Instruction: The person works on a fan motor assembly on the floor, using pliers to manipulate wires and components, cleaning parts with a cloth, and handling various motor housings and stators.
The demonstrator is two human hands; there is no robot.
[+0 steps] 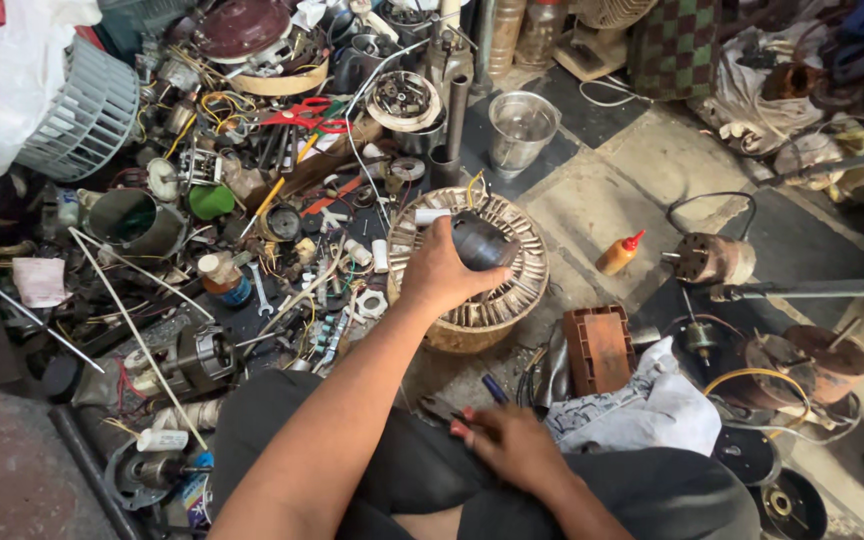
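Observation:
My left hand (440, 272) reaches forward onto a round wound motor stator (512, 290) that sits on the floor in front of me. Its fingers curl around a dark cylinder (484, 240) at the stator's centre. My right hand (512, 448) lies low over my dark-trousered lap, fingers closed on a dark pair of pliers (440, 408) whose jaws point left. A blue pen-like stick (493, 388) lies just above that hand.
A heap of motor parts, wires, red scissors (302, 112) and a grey blower wheel (82, 110) fills the left. A steel cup (522, 125), an orange bottle (617, 253), a small motor (712, 258), a rust-red box (599, 348) and a long metal rod (812, 290) lie on the right.

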